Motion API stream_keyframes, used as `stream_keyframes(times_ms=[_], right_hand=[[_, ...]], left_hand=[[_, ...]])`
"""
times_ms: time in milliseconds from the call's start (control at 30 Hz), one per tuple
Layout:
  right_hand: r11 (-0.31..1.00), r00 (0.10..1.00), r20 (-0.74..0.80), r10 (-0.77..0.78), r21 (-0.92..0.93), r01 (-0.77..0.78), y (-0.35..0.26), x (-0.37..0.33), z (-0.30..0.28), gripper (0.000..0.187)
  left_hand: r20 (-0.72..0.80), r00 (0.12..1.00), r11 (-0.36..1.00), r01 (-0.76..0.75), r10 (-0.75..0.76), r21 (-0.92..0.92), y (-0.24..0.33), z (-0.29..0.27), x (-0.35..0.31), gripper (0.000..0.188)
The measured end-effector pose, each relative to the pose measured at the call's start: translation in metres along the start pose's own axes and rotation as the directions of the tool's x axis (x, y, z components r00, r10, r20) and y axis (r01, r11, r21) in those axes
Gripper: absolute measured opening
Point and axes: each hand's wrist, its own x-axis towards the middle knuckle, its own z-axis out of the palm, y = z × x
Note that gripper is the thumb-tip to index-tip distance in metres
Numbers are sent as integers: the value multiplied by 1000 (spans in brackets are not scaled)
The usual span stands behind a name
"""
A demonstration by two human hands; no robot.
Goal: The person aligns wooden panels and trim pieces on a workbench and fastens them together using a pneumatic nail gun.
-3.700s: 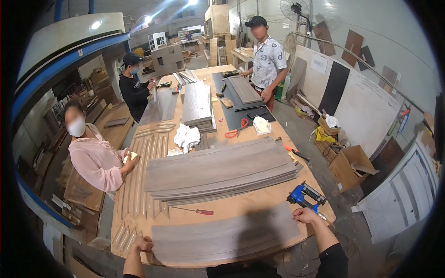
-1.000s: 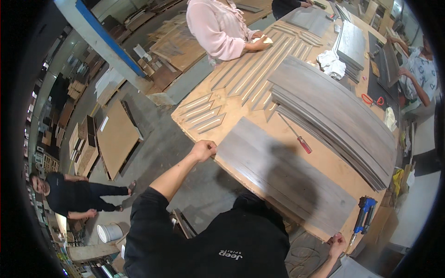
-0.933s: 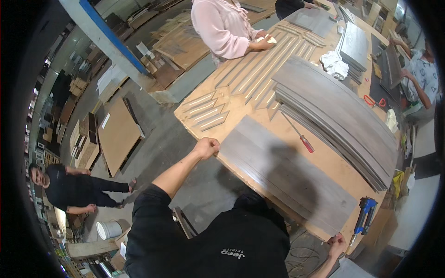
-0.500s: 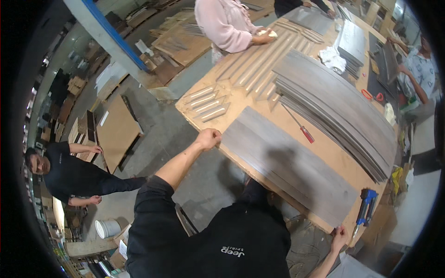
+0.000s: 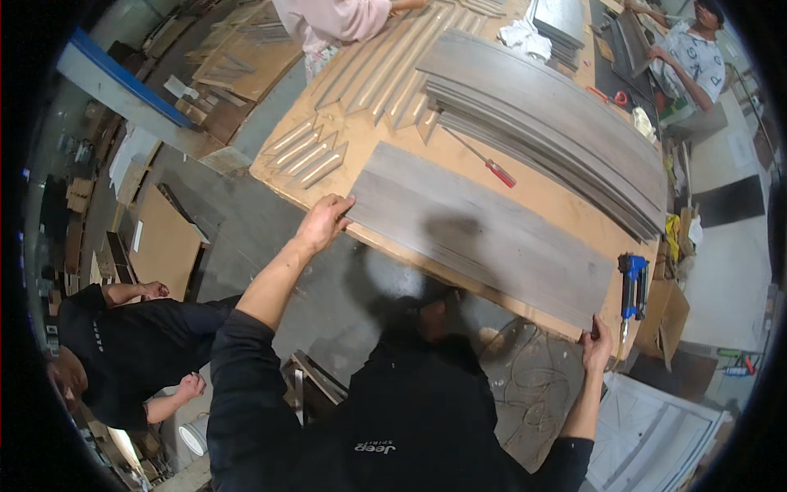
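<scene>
Grey, wood-grained and matt, the long flat panel point(image 5: 479, 234) lies between the two hands, along the near edge of the counter point(image 5: 541, 193) with its near long side about flush with that edge. The left hand point(image 5: 325, 221) is curled over the panel's left end, fingers on top at the corner; the right hand point(image 5: 596, 346) pinches the far right corner, thumb up against the edge. Both are closed on the panel, so it looks gripped at both ends but not yet raised: its face lies flat on the counter, and lifting or shifting it seems to be what remains.

Beyond the hands, a fanned stack of grey boards point(image 5: 566, 135) of the same thin, plank-like make lies across the counter, its edges stepped like a deck of cards. Between stack and panel lies a screwdriver point(image 5: 484, 160) with a red handle. Just beyond the right hand a blue nail gun point(image 5: 633, 283) rests at the counter's end. Past the left hand, pale mitred wooden strips point(image 5: 316, 156) lie in rows on the bare, tan, board-like counter top. A person in a pink top point(image 5: 332, 16) stands at the far side.
</scene>
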Motion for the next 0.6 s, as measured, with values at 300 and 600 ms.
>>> stream_keyframes(times_ms=[300,600], right_hand=[[974,1000,-19,-21,-228,17,-4,0,-7,50],[989,998,1,57,-135,-56,-15,-2,-5,51]], left_hand=[[-19,997,997,-79,79,1,-5,6,2,49],[10,994,993,112,-112,45,6,7,3,56]])
